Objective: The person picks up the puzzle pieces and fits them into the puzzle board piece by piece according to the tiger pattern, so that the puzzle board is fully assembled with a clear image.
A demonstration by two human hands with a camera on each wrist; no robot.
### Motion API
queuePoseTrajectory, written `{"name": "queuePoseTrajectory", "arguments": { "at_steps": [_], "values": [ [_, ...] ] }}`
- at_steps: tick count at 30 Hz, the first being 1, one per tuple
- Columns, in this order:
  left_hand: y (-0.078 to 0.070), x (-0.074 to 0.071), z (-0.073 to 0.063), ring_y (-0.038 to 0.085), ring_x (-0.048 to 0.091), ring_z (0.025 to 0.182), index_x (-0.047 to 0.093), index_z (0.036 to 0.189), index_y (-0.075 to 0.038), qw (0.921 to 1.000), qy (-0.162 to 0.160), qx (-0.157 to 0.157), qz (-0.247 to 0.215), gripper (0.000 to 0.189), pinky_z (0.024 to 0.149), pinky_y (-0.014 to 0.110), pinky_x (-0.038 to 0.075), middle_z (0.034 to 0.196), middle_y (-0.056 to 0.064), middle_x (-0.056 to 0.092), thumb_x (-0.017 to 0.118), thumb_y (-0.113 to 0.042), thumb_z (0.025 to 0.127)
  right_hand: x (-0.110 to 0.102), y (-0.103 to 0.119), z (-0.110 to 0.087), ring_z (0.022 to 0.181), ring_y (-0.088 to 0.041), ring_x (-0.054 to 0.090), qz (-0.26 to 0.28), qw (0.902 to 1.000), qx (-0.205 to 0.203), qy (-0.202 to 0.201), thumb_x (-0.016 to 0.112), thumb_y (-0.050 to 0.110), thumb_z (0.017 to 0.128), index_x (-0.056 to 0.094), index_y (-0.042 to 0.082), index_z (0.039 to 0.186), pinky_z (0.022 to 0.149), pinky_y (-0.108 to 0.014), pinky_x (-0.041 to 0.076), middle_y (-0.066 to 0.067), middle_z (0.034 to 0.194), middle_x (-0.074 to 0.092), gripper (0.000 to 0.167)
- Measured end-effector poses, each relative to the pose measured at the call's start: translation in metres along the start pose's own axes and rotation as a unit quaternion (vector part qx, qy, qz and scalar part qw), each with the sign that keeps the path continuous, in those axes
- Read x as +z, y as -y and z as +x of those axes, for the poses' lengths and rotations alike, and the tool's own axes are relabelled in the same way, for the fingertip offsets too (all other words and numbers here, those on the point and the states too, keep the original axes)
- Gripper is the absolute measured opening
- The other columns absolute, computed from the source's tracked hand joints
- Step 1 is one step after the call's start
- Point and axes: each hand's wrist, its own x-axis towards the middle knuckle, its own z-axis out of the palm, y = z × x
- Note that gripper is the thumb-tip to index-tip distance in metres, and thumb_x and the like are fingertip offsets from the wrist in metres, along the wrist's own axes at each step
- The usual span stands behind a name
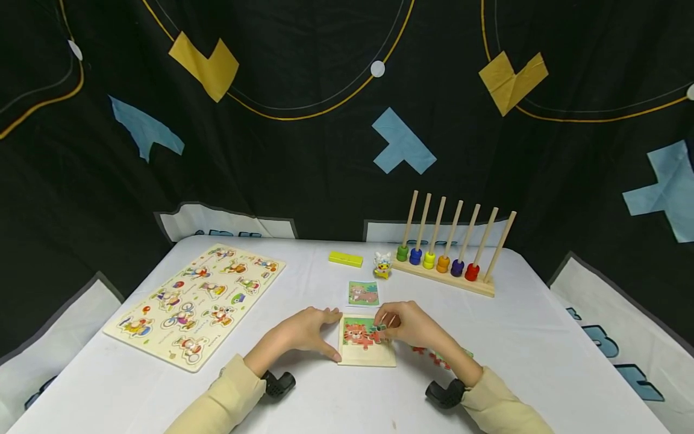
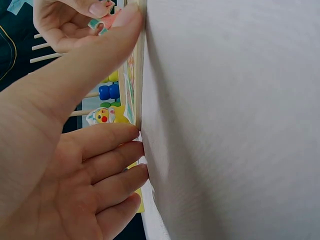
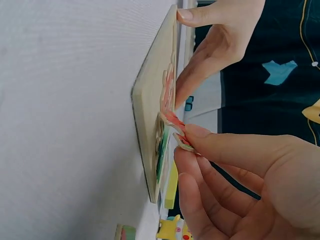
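Observation:
A small wooden jigsaw tray (image 1: 367,359) lies on the white table, its upper part filled with joined pieces showing a red animal on green. My left hand (image 1: 310,331) steadies the tray's left side, thumb at the near corner and straight fingers along the edge. Over the tray's right half, my right hand (image 1: 414,325) pinches a red and green jigsaw piece (image 3: 184,142) between thumb and fingers. In the right wrist view this piece is tilted close above the assembled part. Loose jigsaw pieces (image 1: 438,360) lie right of the tray, partly hidden under my right forearm.
Just behind the tray is a picture card (image 1: 364,293). Farther back are a yellow block (image 1: 345,259), a small figurine (image 1: 382,265) and a wooden peg rack (image 1: 444,278) with coloured beads. A large picture puzzle board (image 1: 203,301) covers the table's left.

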Motion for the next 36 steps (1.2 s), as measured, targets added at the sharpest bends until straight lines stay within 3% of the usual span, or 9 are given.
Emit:
{"name": "queuePoseTrajectory", "arguments": {
  "at_steps": [19, 36],
  "values": [
    [0.0018, 0.0008, 0.0008, 0.037, 0.039, 0.135, 0.052, 0.138, -0.002, 0.9999, -0.004, 0.003, 0.01, 0.094, 0.111, 0.05, 0.031, 0.145, 0.017, 0.045, 0.086, -0.049, 0.063, 0.0047, -0.005, 0.0012, 0.072, -0.011, 0.056, -0.022, 0.9996, 0.011, 0.013, 0.077, 0.009, 0.082, 0.071, 0.01, 0.095, 0.061, -0.023, 0.05, 0.001, 0.086, 0.067, 0.014],
    [0.0025, 0.0023, 0.0019, 0.036, 0.039, 0.135, 0.052, 0.137, -0.002, 0.9999, -0.004, 0.001, 0.011, 0.095, 0.111, 0.049, 0.031, 0.145, 0.017, 0.044, 0.086, -0.049, 0.063, 0.0067, -0.0064, 0.0016, 0.073, -0.01, 0.057, -0.031, 0.9992, -0.02, 0.015, 0.078, 0.008, 0.081, 0.074, 0.012, 0.093, 0.062, -0.022, 0.049, 0.002, 0.086, 0.067, 0.014]
  ]
}}
